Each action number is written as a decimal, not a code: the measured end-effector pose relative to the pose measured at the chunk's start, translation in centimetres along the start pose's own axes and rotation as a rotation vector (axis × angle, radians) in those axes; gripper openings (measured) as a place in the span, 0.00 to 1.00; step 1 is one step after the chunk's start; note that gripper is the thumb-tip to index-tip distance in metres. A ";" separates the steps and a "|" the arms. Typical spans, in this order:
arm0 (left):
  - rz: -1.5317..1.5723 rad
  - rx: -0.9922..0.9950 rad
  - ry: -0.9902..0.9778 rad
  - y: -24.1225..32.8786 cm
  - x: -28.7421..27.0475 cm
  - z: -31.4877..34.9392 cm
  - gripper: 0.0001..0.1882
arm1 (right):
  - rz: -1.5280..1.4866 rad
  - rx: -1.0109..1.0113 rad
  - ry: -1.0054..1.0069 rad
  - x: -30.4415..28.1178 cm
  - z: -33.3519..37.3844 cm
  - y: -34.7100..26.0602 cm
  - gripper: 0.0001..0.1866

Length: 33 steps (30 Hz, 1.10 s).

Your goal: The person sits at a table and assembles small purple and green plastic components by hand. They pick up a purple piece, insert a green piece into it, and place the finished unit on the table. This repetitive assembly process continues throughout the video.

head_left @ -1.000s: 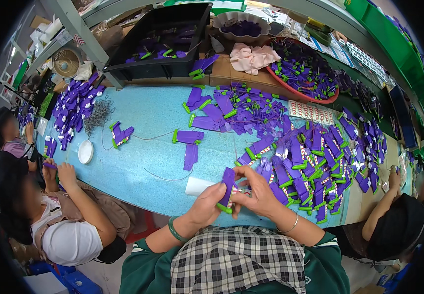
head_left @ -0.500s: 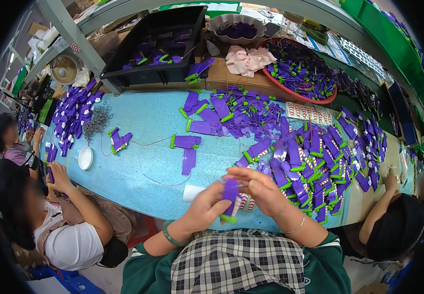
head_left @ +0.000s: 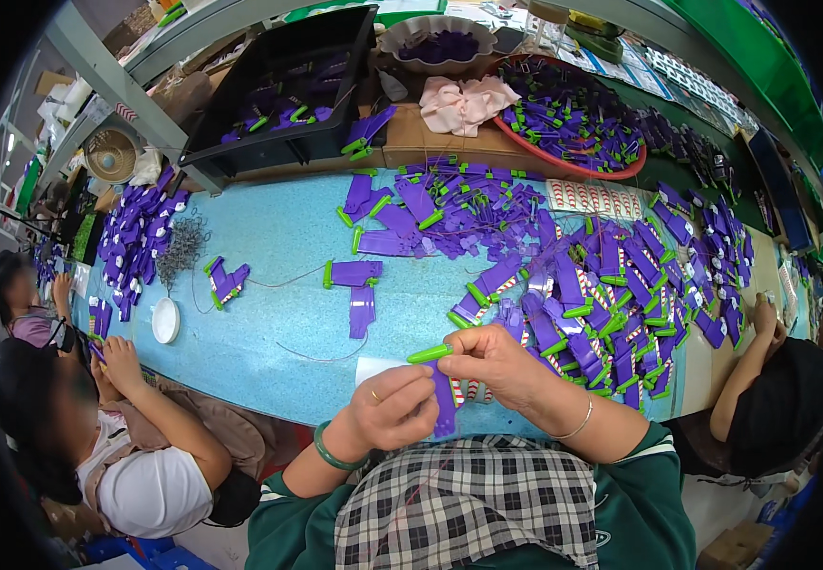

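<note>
In front of my body I hold a flat purple plastic piece (head_left: 444,404) with a green bar-shaped end (head_left: 429,354) uppermost. The fingers of my right hand (head_left: 505,369) are pinched at the right end of the green bar. My left hand (head_left: 392,408) is curled with its fingertips against the left edge of the piece, just below the bar. A red-and-white striped strip shows along the purple part's right edge. Beneath lie a white sheet (head_left: 373,370) and more striped stickers (head_left: 473,389), partly covered by my hands.
Purple-and-green pieces pile up (head_left: 587,313) to my right, with loose purple parts (head_left: 488,214) behind. Farther back stand a black bin (head_left: 278,150) and a red basket (head_left: 573,169). A white bowl (head_left: 165,321) sits left. Co-workers sit on both sides.
The purple piece has turned over, so its green end has gone from the bottom to the top. My right hand has closed from extended fingers into a pinch.
</note>
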State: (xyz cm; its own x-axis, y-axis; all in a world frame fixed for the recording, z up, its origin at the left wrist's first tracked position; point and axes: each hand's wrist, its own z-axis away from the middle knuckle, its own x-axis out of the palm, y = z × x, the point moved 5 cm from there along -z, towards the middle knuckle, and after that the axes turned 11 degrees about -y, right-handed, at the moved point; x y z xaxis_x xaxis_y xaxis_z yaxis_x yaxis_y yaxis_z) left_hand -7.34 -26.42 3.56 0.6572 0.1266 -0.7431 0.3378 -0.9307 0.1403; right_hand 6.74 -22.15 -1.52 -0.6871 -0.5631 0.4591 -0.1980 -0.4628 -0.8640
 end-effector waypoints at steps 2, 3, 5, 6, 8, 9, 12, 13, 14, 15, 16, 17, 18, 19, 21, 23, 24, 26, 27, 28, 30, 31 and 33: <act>0.000 0.011 0.006 0.5 0.1 0.2 0.14 | -0.015 0.039 -0.023 0.0 -0.1 0.5 0.13; -0.001 0.016 0.009 0.6 0.0 0.3 0.14 | -0.066 0.062 -0.031 0.3 0.0 0.7 0.13; -0.025 0.016 0.017 0.8 -0.2 0.3 0.14 | -0.163 0.107 -0.044 1.2 -0.1 1.2 0.15; -0.037 0.016 0.021 0.8 -0.2 0.3 0.14 | -0.179 0.106 -0.029 1.4 0.0 1.4 0.15; -0.024 0.004 0.026 0.8 -0.2 0.4 0.13 | -0.210 0.106 -0.004 2.0 0.2 1.8 0.16; -0.016 -0.002 0.029 0.8 -0.2 0.4 0.12 | -0.189 0.133 -0.039 2.2 0.6 1.8 0.16; 0.028 -0.015 0.017 0.7 0.0 0.4 0.11 | -0.095 0.197 -0.157 1.9 2.4 2.1 0.18; 0.010 -0.018 0.019 0.6 0.1 0.4 0.09 | -0.047 0.201 -0.202 1.7 3.0 2.6 0.18; -0.006 -0.021 0.022 0.3 0.3 0.3 0.08 | 0.000 0.204 -0.245 1.5 3.4 2.9 0.19; -0.021 -0.022 0.024 0.2 0.6 0.3 0.07 | 0.033 0.165 -0.248 1.1 3.9 2.6 0.19; 0.037 -0.070 0.044 -0.2 0.8 0.3 0.07 | 0.070 0.127 -0.258 1.0 4.2 1.7 0.20; 0.097 -0.115 0.064 -0.5 1.2 0.4 0.07 | 0.107 0.088 -0.266 0.7 4.5 1.0 0.21; 0.158 -0.160 0.084 -0.8 1.5 0.3 0.07 | 0.161 0.015 -0.200 -0.6 5.0 1.2 0.14; 0.307 -0.271 0.104 -1.5 1.9 0.1 0.08 | 0.383 -0.119 -0.008 -1.1 4.9 -0.4 0.11; 0.601 -0.501 0.138 -2.3 3.0 -0.1 0.09 | 0.806 -0.392 0.379 -0.7 5.4 -3.7 0.07; 0.767 -0.599 0.010 -3.0 4.4 -1.5 0.06 | 0.759 -0.452 0.347 -1.8 5.1 -2.7 0.11; 0.796 -0.646 -0.079 -3.7 5.1 -2.5 0.06 | 0.656 -0.454 0.351 -2.9 5.1 -1.1 0.10; 0.793 -0.661 -0.207 -6.0 6.2 -4.1 0.05 | 0.443 -0.440 0.406 -4.7 5.2 -0.1 0.10; 0.630 -0.606 -0.196 -7.7 6.2 -5.1 0.05 | 0.117 -0.498 0.380 -5.1 5.1 -0.3 0.11; 0.470 -0.548 -0.188 -9.4 6.5 -6.1 0.05 | 0.032 -0.528 0.410 -5.8 5.3 -0.6 0.12; 0.216 -0.475 -0.188 -12.6 6.9 -7.5 0.04 | -0.105 -0.571 0.424 -6.4 5.6 -1.4 0.15; 0.127 -0.452 -0.198 -14.3 7.4 -8.1 0.05 | -0.093 -0.567 0.426 -6.5 5.6 -1.3 0.15; -0.017 -0.442 -0.242 -16.6 8.6 -9.4 0.05 | -0.071 -0.560 0.430 -6.3 5.5 -0.5 0.16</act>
State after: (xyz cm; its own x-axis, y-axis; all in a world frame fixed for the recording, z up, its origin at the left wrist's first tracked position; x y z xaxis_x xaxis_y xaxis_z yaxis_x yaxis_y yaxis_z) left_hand -1.00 -6.68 1.02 0.4917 0.0083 -0.8707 0.6344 -0.6883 0.3518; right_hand 15.05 -22.13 -2.84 -0.8514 -0.1712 0.4958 -0.5030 -0.0019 -0.8643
